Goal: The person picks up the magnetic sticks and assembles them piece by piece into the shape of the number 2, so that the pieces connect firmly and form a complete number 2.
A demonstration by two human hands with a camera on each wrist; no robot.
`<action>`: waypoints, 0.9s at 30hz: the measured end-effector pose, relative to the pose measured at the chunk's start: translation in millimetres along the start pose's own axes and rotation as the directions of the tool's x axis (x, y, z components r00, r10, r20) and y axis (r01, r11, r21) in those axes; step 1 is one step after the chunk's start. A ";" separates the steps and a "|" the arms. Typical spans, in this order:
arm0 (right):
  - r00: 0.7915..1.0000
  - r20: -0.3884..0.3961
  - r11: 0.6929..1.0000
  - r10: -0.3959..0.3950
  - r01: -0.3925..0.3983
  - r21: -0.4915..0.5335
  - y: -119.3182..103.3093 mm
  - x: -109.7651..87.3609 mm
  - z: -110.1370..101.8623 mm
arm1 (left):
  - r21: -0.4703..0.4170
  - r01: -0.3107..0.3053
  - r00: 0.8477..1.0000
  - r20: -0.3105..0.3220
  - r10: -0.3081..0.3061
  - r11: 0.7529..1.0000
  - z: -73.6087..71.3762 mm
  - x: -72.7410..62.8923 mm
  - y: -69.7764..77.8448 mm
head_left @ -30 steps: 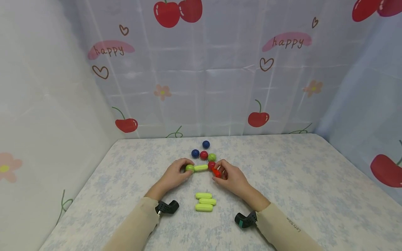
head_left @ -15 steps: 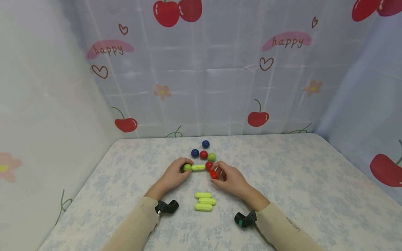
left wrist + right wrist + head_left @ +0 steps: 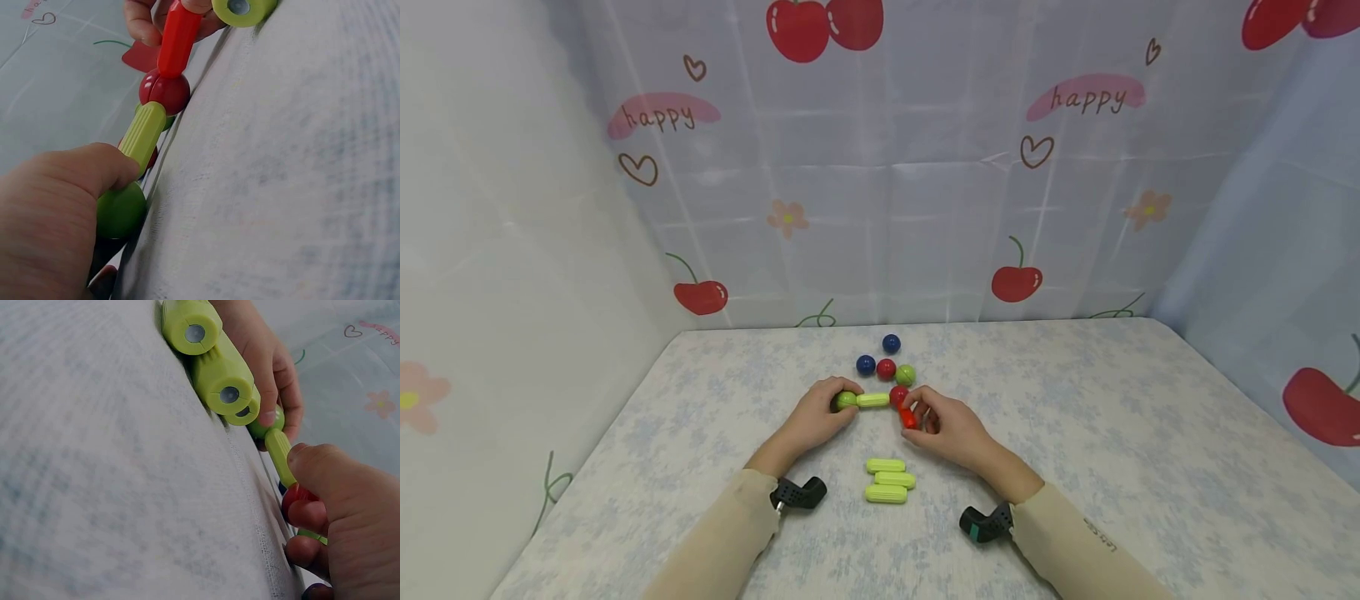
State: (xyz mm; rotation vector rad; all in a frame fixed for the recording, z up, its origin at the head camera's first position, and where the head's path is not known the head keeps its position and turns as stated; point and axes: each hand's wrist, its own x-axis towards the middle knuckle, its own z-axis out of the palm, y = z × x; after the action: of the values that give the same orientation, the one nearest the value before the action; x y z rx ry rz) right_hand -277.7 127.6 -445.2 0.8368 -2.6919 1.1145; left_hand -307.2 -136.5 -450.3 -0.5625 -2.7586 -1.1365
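Note:
My left hand [image 3: 817,418] grips a green ball [image 3: 846,401] at the left end of a short chain. From that ball a yellow-green magnetic rod [image 3: 872,400] runs to a red ball [image 3: 898,396]. Between thumb and fingers, my right hand [image 3: 957,429] pinches a red rod [image 3: 180,40], whose end touches the red ball in the left wrist view. In the right wrist view my fingers hide most of the red rod.
Several loose balls lie just behind the chain: two blue balls [image 3: 866,365], another red ball [image 3: 886,369] and another green ball [image 3: 906,375]. Three yellow-green rods [image 3: 886,494] lie side by side nearer me, with metal discs in their ends. A printed curtain [image 3: 910,208] hangs behind the table.
The chain has shifted slightly left with the left hand. The red rod, still in the right hand, has moved left with the red ball and points more toward me.

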 end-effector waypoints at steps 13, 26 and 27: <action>1.000 0.012 1.000 -0.001 0.001 -0.012 -1.5 -0.4 -0.4 | -0.003 0.003 1.000 0.002 -0.003 1.000 0.4 0.8 0.2; 0.999 -0.012 0.999 0.039 -0.039 0.037 -1.7 -0.8 0.0 | -0.010 0.009 1.000 0.001 -0.009 1.000 1.2 1.4 -0.7; 0.999 -0.019 0.998 0.044 -0.044 0.038 -2.1 -0.6 0.1 | -0.010 0.008 1.000 0.001 -0.008 1.000 1.1 1.4 -0.7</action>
State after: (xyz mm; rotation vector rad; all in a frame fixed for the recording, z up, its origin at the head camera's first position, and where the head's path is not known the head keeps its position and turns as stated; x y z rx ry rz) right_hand -276.1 126.6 -444.1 0.7717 -2.6940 1.1801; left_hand -308.7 -135.8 -451.2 -0.5533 -2.7606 -1.1522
